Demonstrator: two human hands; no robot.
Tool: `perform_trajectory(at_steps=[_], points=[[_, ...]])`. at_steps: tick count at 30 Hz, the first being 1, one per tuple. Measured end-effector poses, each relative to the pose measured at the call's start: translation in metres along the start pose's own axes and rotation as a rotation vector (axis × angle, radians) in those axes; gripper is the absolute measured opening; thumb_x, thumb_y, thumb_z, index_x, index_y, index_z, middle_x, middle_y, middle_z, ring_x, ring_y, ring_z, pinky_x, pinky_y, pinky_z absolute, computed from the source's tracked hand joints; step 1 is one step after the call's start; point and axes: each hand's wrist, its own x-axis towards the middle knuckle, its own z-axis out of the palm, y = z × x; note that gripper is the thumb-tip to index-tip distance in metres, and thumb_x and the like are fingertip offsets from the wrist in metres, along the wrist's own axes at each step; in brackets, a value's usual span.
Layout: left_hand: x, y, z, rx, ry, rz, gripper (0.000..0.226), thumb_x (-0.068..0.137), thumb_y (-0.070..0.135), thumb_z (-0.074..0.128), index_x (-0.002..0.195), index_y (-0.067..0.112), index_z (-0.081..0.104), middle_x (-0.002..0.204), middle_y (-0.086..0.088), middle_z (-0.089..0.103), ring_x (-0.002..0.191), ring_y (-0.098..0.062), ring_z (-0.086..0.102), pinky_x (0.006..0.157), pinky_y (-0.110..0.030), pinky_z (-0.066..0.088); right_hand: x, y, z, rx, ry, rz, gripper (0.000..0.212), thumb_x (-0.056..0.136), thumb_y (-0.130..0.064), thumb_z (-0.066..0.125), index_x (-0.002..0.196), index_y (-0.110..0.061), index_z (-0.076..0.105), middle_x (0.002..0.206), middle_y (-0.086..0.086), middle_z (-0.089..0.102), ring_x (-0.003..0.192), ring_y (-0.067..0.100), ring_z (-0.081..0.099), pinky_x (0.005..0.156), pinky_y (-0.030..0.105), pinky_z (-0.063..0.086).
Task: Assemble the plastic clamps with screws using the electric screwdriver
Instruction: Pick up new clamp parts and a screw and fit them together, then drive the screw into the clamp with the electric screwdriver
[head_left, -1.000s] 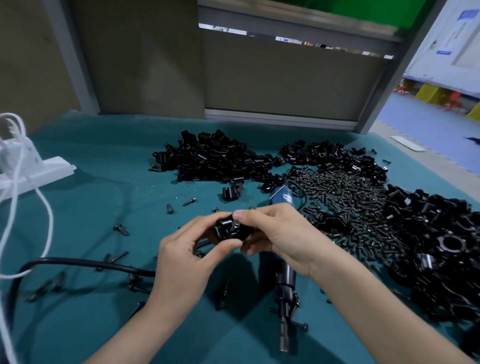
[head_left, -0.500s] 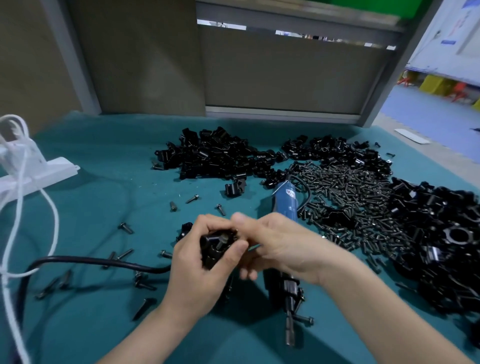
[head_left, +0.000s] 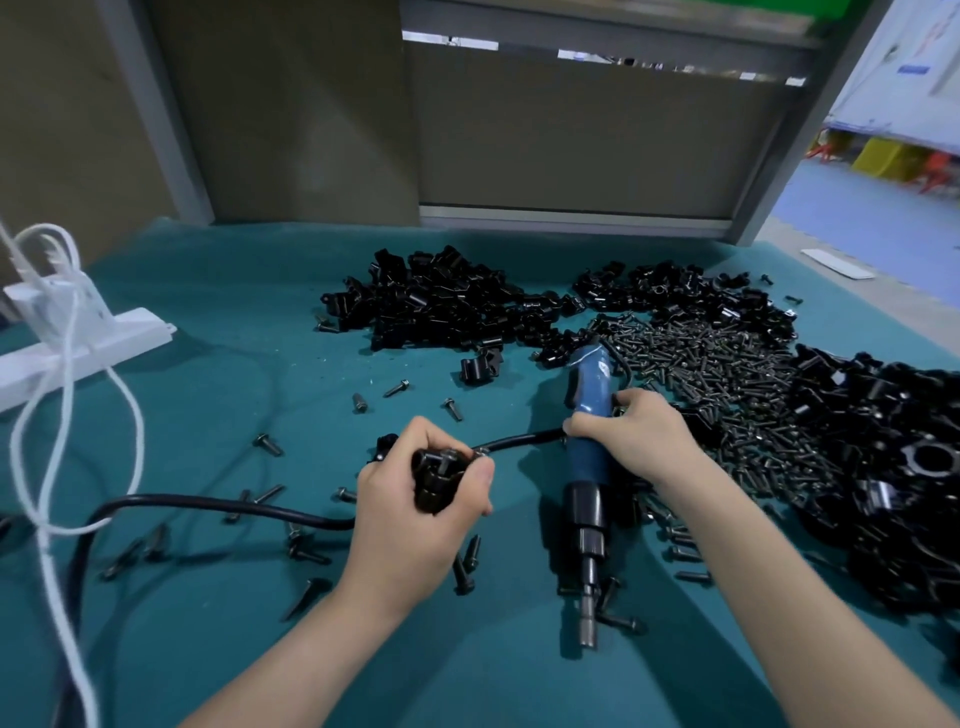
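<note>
Above the mat (head_left: 218, 364), left hand (head_left: 410, 525) fingers (head_left: 423, 436) around a clamp (head_left: 439, 478), right hand (head_left: 636, 444) fingers (head_left: 584, 428) around the screwdriver (head_left: 589, 395).

Bare left hand (head_left: 415, 506), right hand (head_left: 634, 439), unsleeved forearms (head_left: 291, 670)

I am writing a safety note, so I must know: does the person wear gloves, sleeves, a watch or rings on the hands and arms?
No. The left hand and the right hand are bare, with no gloves. The left forearm and the right forearm are bare too; no sleeve shows up to the picture's edge. No watch, bracelet or ring is visible.
</note>
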Motion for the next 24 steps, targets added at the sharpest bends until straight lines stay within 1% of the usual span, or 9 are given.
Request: perform_trajectory(at_steps=[2, 4, 7, 10, 13, 15, 19, 22, 24], points=[[0.002, -0.001, -0.001, -0.042, -0.03, -0.043, 0.031, 0.078, 0.047, 0.058, 0.076, 0.017, 0.051, 0.06, -0.005, 0.067, 0.041, -0.006, 0.045, 0.047, -0.015, 0.036, 0.005, -0.004, -0.002, 0.228, -0.054, 0.055, 0.023, 0.074, -0.028, 0.078, 0.086, -0.016, 0.063, 0.075, 0.001, 0.064, 0.056, 0.009, 0.056, 0.045, 0.022, 0.037], [0.004, -0.003, -0.002, -0.06, -0.067, -0.091, 0.03, 0.077, 0.049, 0.058, 0.075, 0.019, 0.051, 0.061, -0.004, 0.068, 0.041, -0.006, 0.044, 0.046, -0.016, 0.036, 0.013, -0.011, -0.007, 0.453, -0.072, 0.112, 0.024, 0.075, -0.022, 0.077, 0.087, -0.007, 0.063, 0.061, -0.001, 0.06, 0.045, 0.008, 0.045, 0.043, 0.02, 0.033], [0.007, -0.005, -0.004, -0.061, -0.132, -0.163, 0.026, 0.075, 0.052, 0.057, 0.072, 0.027, 0.05, 0.062, -0.005, 0.069, 0.042, -0.009, 0.043, 0.046, -0.019, 0.035, 0.026, -0.031, -0.009, 0.798, -0.146, 0.161, 0.023, 0.077, -0.021, 0.076, 0.089, -0.009, 0.06, 0.07, 0.003, 0.06, 0.059, 0.013, 0.052, 0.057, 0.022, 0.047], [0.011, -0.007, -0.007, -0.037, -0.136, -0.22, 0.024, 0.078, 0.05, 0.056, 0.071, 0.028, 0.05, 0.063, -0.005, 0.069, 0.043, -0.012, 0.04, 0.046, -0.021, 0.034, 0.036, -0.053, -0.005, 1.296, -0.177, 0.186, 0.029, 0.074, -0.019, 0.079, 0.09, -0.01, 0.057, 0.072, 0.005, 0.063, 0.069, 0.02, 0.063, 0.072, 0.031, 0.059], [0.014, -0.01, -0.01, -0.038, -0.114, -0.264, 0.022, 0.082, 0.042, 0.056, 0.07, 0.025, 0.048, 0.063, -0.006, 0.069, 0.043, -0.013, 0.037, 0.045, -0.023, 0.033, 0.039, -0.066, 0.003, 1.707, -0.299, 0.07, 0.05, 0.066, -0.016, 0.077, 0.108, -0.009, 0.051, 0.09, 0.012, 0.066, 0.071, 0.023, 0.069, 0.068, 0.028, 0.059], [0.015, -0.011, -0.011, -0.027, -0.113, -0.279, 0.022, 0.081, 0.042, 0.056, 0.069, 0.026, 0.047, 0.062, -0.006, 0.069, 0.043, -0.013, 0.036, 0.045, -0.024, 0.032, 0.041, -0.067, 0.006, 1.796, -0.361, 0.018, 0.047, 0.07, -0.021, 0.074, 0.111, -0.008, 0.053, 0.098, 0.009, 0.069, 0.067, 0.015, 0.067, 0.056, 0.021, 0.054], [0.017, -0.012, -0.013, 0.07, -0.153, -0.271, 0.026, 0.078, 0.049, 0.057, 0.069, 0.026, 0.049, 0.059, -0.004, 0.068, 0.042, -0.009, 0.044, 0.043, -0.023, 0.038, 0.046, -0.067, 0.0, 1.91, -0.359, 0.095, 0.032, 0.072, -0.022, 0.074, 0.097, -0.005, 0.063, 0.079, 0.003, 0.065, 0.053, 0.012, 0.058, 0.055, 0.023, 0.052], [0.02, -0.014, -0.017, 0.141, -0.152, -0.261, 0.028, 0.077, 0.048, 0.059, 0.07, 0.022, 0.05, 0.057, -0.002, 0.067, 0.049, -0.009, 0.052, 0.048, -0.027, 0.044, 0.044, -0.07, -0.005, 1.855, -0.276, 0.068, 0.014, 0.075, -0.013, 0.072, 0.084, -0.008, 0.062, 0.074, 0.0, 0.066, 0.049, 0.01, 0.055, 0.052, 0.021, 0.05], [0.02, -0.016, -0.017, 0.198, -0.164, -0.258, 0.029, 0.076, 0.05, 0.058, 0.071, 0.023, 0.05, 0.056, 0.001, 0.067, 0.056, -0.007, 0.052, 0.052, -0.022, 0.041, 0.041, -0.074, -0.005, 1.783, -0.248, 0.052, 0.007, 0.083, -0.011, 0.067, 0.077, -0.009, 0.063, 0.069, -0.002, 0.064, 0.048, 0.009, 0.053, 0.051, 0.019, 0.048]])
